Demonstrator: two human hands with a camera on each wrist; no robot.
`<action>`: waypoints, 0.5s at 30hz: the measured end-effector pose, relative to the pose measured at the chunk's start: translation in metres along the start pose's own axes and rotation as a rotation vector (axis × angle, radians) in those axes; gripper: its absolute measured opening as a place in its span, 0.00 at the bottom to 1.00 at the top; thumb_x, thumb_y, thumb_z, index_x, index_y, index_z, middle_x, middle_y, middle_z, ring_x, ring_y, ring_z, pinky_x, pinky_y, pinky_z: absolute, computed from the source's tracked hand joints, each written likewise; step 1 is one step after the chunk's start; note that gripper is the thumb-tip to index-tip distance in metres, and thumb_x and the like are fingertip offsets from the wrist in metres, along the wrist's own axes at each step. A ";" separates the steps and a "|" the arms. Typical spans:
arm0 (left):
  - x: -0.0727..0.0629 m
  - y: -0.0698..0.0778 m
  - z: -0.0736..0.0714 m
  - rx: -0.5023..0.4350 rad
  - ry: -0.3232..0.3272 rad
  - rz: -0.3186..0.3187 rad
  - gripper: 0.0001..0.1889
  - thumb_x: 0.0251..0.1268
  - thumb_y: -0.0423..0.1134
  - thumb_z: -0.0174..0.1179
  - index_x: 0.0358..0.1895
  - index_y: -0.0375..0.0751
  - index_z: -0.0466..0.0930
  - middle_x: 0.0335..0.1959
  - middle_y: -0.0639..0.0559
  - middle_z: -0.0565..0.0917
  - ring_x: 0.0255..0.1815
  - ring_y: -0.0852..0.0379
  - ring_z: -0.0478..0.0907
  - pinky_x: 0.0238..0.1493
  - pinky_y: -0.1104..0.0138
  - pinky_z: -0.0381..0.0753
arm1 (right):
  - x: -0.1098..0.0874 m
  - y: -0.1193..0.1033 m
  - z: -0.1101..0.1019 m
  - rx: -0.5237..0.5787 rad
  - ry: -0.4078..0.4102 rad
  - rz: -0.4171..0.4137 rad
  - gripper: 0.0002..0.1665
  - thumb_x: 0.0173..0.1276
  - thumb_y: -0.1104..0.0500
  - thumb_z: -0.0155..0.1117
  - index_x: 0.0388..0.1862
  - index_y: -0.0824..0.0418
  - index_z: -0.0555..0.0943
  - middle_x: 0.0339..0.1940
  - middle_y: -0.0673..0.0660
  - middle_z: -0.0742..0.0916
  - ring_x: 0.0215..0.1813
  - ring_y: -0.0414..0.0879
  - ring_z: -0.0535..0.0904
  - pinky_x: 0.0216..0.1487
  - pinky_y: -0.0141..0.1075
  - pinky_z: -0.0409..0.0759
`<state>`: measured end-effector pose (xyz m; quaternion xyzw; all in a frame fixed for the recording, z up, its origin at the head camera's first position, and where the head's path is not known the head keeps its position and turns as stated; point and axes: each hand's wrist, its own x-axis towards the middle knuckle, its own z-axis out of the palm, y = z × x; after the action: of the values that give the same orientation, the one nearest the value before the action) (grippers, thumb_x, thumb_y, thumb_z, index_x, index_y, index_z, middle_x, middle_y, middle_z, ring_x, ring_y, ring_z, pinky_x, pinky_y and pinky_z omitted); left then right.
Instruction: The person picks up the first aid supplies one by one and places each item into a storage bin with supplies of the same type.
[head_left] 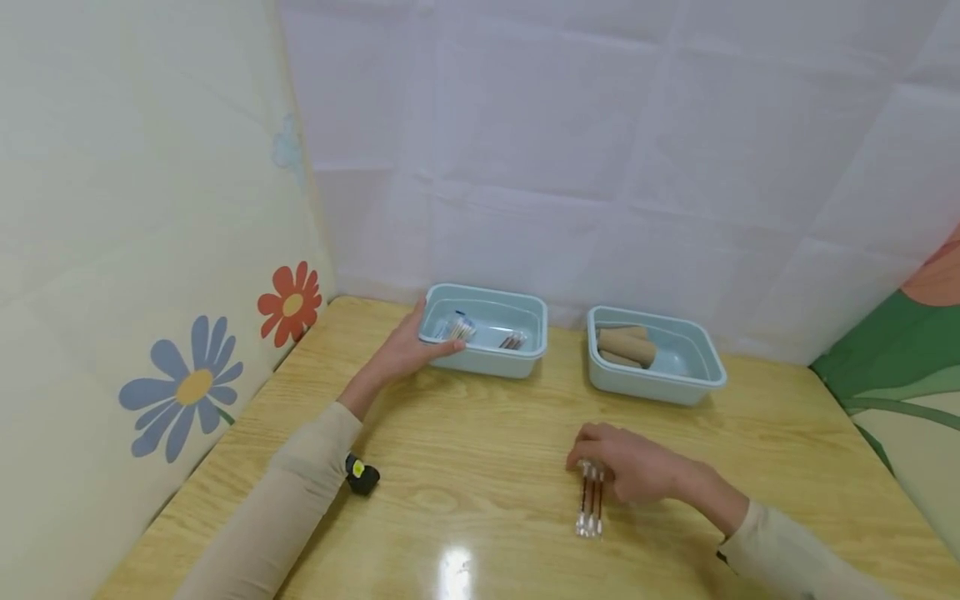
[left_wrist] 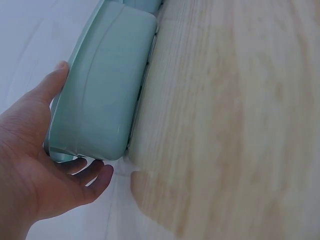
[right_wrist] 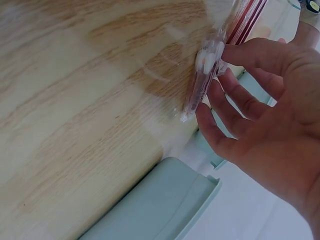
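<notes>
My right hand pinches a clear packet of cotton swabs by its upper end, above the front right of the table. The swabs have dark red sticks and white tips, also plain in the right wrist view. At the left end of a light blue plastic basket, my left hand holds the corner. Its thumb lies over the front rim and its fingers bend around the end wall. Inside that basket are a clear packet with white sticks and more red-stick swabs.
A second light blue basket stands to the right, with several tan rolls in it. The wooden table meets a white cloth wall at the back. A small black object shows beside my left sleeve.
</notes>
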<state>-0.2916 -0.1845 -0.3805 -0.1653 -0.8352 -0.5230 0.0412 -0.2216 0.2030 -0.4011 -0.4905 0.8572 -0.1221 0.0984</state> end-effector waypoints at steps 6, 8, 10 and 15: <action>0.003 -0.006 0.001 -0.016 0.000 0.008 0.50 0.65 0.41 0.72 0.81 0.42 0.46 0.72 0.35 0.65 0.71 0.32 0.63 0.69 0.40 0.62 | 0.003 0.002 0.002 0.029 0.017 0.029 0.33 0.46 0.81 0.61 0.48 0.54 0.85 0.46 0.46 0.79 0.48 0.42 0.75 0.51 0.40 0.79; 0.006 -0.013 0.002 -0.031 0.002 0.015 0.51 0.64 0.41 0.73 0.81 0.42 0.45 0.72 0.34 0.64 0.72 0.32 0.62 0.70 0.40 0.61 | 0.003 0.002 0.003 0.042 0.029 0.036 0.28 0.50 0.79 0.63 0.46 0.54 0.85 0.44 0.45 0.79 0.46 0.41 0.76 0.49 0.39 0.79; 0.010 -0.022 0.003 -0.043 0.007 0.023 0.52 0.63 0.42 0.73 0.82 0.42 0.45 0.73 0.33 0.63 0.72 0.31 0.61 0.70 0.39 0.60 | 0.004 0.003 0.004 0.051 0.046 0.040 0.23 0.54 0.76 0.67 0.45 0.54 0.86 0.42 0.45 0.79 0.43 0.41 0.75 0.47 0.38 0.78; 0.017 -0.041 0.004 -0.035 0.024 0.053 0.53 0.62 0.47 0.74 0.82 0.43 0.46 0.73 0.33 0.64 0.71 0.33 0.63 0.69 0.39 0.60 | 0.006 0.004 0.005 0.062 0.084 0.047 0.15 0.60 0.69 0.72 0.44 0.54 0.86 0.40 0.45 0.80 0.39 0.41 0.75 0.42 0.36 0.77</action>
<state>-0.3207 -0.1931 -0.4135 -0.1818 -0.8207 -0.5380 0.0623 -0.2262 0.1987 -0.4071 -0.4615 0.8676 -0.1667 0.0804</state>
